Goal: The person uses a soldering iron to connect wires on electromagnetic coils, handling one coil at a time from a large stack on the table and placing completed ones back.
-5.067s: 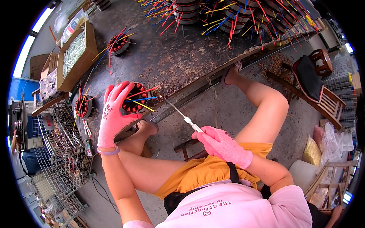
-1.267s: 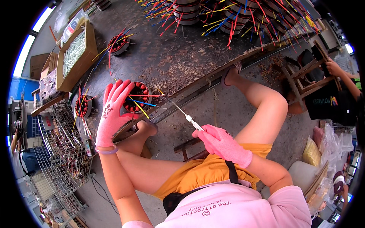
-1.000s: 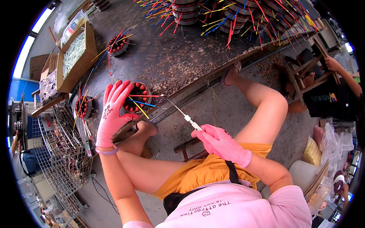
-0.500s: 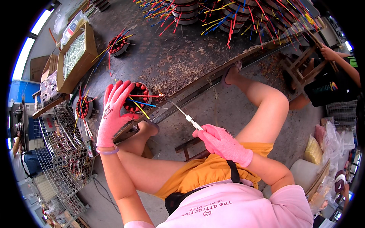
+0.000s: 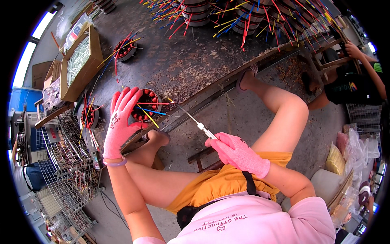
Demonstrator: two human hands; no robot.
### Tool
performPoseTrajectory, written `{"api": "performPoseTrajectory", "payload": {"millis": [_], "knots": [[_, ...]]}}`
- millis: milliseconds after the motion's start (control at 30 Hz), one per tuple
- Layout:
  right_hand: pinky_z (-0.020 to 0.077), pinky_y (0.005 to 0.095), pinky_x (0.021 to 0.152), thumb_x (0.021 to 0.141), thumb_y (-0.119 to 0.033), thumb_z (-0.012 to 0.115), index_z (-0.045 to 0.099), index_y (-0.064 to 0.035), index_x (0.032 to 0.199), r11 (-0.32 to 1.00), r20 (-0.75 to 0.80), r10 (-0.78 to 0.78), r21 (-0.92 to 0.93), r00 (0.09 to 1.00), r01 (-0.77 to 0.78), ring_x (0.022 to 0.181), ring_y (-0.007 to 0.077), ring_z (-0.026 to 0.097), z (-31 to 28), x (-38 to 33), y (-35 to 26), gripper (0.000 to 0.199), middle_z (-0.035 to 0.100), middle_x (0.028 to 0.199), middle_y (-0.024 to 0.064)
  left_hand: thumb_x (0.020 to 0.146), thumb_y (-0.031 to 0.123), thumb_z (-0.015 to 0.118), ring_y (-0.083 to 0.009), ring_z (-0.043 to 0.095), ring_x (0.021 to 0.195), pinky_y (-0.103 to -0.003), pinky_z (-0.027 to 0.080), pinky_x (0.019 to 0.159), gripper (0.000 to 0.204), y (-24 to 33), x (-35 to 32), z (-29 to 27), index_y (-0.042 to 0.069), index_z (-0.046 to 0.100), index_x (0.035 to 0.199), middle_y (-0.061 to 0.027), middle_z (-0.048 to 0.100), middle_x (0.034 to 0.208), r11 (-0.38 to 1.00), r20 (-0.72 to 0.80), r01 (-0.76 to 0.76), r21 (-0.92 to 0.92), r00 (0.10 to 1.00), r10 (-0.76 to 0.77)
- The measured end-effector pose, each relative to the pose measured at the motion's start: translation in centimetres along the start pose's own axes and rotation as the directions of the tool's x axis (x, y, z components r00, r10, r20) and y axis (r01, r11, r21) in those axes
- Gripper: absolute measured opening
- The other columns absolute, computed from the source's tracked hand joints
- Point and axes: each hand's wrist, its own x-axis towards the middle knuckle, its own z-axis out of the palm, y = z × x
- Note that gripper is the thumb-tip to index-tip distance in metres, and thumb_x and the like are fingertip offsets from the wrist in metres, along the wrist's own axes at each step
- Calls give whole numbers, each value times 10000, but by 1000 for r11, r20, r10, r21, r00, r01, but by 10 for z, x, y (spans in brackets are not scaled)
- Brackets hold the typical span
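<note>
My left hand (image 5: 118, 130), in a pink glove, has its fingers stretched out along the left side of a round motor stator (image 5: 149, 96), with the thumb by its near edge. Red windings fill the stator's ring. Red, blue and yellow wires (image 5: 151, 110) stick out of it to the right. My right hand (image 5: 235, 152), also gloved in pink, is closed round a slim white-handled tool (image 5: 202, 127) whose exact kind I cannot make out. Its thin metal rod points up-left, the tip close to the end of the stator's red wire.
More wired stators (image 5: 126, 49) stand on the dark worn table (image 5: 183, 61), with tall stacks (image 5: 195, 14) at the back. A cardboard box (image 5: 97, 53) of white tubes lies left, above a wire basket (image 5: 69, 158). At the right, another person's hand (image 5: 352, 49) is by a wooden stool (image 5: 321, 57).
My hands and the tool hold nearly the same place. The bright spot at the red wire's end looks smaller. At the right, the other person's hand and the stool have shifted.
</note>
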Motion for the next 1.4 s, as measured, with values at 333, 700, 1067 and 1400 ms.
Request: {"api": "performPoseTrajectory", "payload": {"millis": [333, 700, 1067, 1400], "knots": [[282, 230, 432, 1024, -298, 492, 610, -25, 1122, 999, 4, 24, 25, 1000, -24, 466, 41, 372, 1, -1, -3, 314, 452, 598, -25, 556, 172, 822, -330, 368, 1407, -505, 224, 1203, 914, 2, 0, -1, 97, 499, 1408, -102, 489, 1452, 1000, 0, 4, 0, 1000, -4], [277, 232, 437, 1020, -302, 504, 616, -29, 1109, 1000, -4, 5, 0, 1000, -5, 470, 43, 374, 0, 0, -1, 309, 451, 601, -30, 562, 182, 823, -328, 356, 1417, -500, 220, 1206, 918, 0, 0, 1, 98, 494, 1415, -102, 484, 1457, 1000, 3, 2, 1, 1000, -2], [279, 227, 427, 1027, -291, 486, 609, -27, 1125, 998, -3, 41, 37, 999, -41, 460, 41, 361, 1, -2, -6, 308, 451, 601, -26, 545, 166, 831, -338, 392, 1384, -502, 229, 1200, 927, 0, 1, 0, 96, 498, 1408, -115, 510, 1417, 1000, -17, -9, -2, 1000, 9], [257, 230, 418, 1025, -274, 473, 610, -32, 1111, 987, -5, 84, 140, 996, -83, 459, 37, 344, -12, -12, -10, 292, 431, 589, -29, 489, 188, 886, -329, 450, 1308, -511, 279, 1171, 974, 10, 6, -1, 79, 508, 1380, -112, 553, 1325, 1000, -28, 9, -19, 1000, -9]]}}
